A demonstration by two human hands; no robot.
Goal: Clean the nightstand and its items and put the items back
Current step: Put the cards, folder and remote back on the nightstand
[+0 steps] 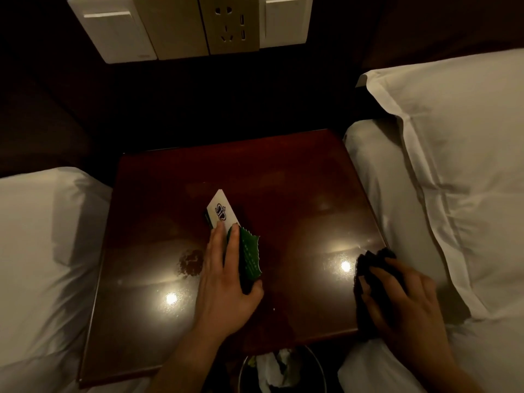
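Note:
The dark glossy wooden nightstand (283, 177) fills the middle of the view. My left hand (226, 282) holds a small stack of cards over its centre: a white card with a blue logo (221, 212) and a green leaf-shaped card (249, 253), fingers on top and thumb curled at the lower right. My right hand (399, 302) presses a dark cloth (374, 265) onto the nightstand's right edge, fingers spread over it. A dull smudge (191, 262) marks the surface left of my left hand.
White pillows lie on both sides, one on the left bed (42, 222) and one on the right bed (453, 165). A wall panel with switches and sockets (192, 24) sits above. A bin with crumpled paper (280, 370) stands below the front edge.

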